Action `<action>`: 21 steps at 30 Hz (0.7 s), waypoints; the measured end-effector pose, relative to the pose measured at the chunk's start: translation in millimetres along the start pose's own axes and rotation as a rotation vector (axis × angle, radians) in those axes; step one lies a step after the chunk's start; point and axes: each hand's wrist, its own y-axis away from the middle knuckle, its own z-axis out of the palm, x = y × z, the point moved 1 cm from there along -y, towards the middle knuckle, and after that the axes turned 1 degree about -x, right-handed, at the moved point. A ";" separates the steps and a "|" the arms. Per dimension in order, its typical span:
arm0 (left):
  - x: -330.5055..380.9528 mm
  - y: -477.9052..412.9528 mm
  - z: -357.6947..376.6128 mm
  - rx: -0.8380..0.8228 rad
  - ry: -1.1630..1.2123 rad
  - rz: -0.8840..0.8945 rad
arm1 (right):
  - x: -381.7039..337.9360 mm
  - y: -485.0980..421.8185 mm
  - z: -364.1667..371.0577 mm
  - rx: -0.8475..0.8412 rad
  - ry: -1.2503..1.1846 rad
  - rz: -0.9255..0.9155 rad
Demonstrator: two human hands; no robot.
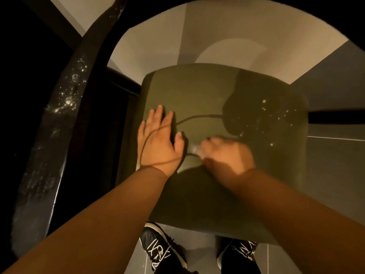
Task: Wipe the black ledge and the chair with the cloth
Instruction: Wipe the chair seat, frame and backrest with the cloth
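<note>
The chair's olive-green seat (197,91) fills the middle of the view. My left hand (158,139) lies flat on its left part, fingers straight. My right hand (227,155), blurred by motion, is curled round a small pale cloth (194,149) and presses it on the seat just right of my left thumb. The black ledge (59,119) runs diagonally down the left side, glossy with bright specks.
My two black shoes with white laces (162,252) stand on the grey tiled floor (335,165) just below the seat's front edge. A beige wall (217,32) rises behind the chair. Bright specks dot the seat's right side (272,115).
</note>
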 end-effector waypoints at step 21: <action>19.7 -18.4 24.4 0.035 -0.140 0.136 | 85.6 -98.1 -50.1 0.225 0.031 0.435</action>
